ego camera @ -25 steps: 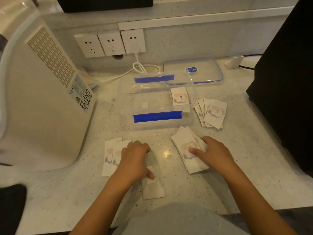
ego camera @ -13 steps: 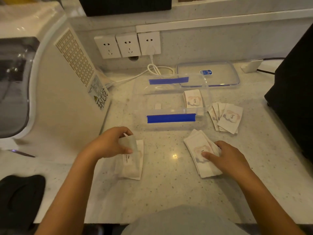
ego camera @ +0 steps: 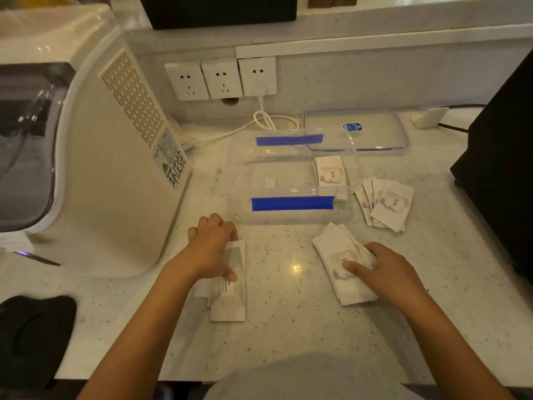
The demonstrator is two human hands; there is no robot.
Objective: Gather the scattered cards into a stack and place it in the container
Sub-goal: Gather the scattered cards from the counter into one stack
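Observation:
White cards with a pale print lie in groups on the speckled counter. My left hand (ego camera: pixel 212 246) presses down on a small pile of cards (ego camera: pixel 230 295) at the front left, fingers curled over its top end. Resting on a fanned pile of cards (ego camera: pixel 343 267) at the front right is my right hand (ego camera: pixel 383 269), its fingers spread on them. A third fan of cards (ego camera: pixel 388 204) lies to the right of the clear container (ego camera: pixel 291 174), which has blue tape strips on its near and far walls. A few cards (ego camera: pixel 329 170) sit inside its right end.
The container's clear lid (ego camera: pixel 375 134) lies behind it. A large cream appliance (ego camera: pixel 109 174) stands at the left, a black box (ego camera: pixel 501 168) at the right. Wall sockets and a white cable (ego camera: pixel 265 119) are at the back. A black pad (ego camera: pixel 31 336) lies at the front left.
My left hand carried a card from the front centre to the left cards and now holds them together as one pile. My right hand stayed on its fan. The camera view shifted left.

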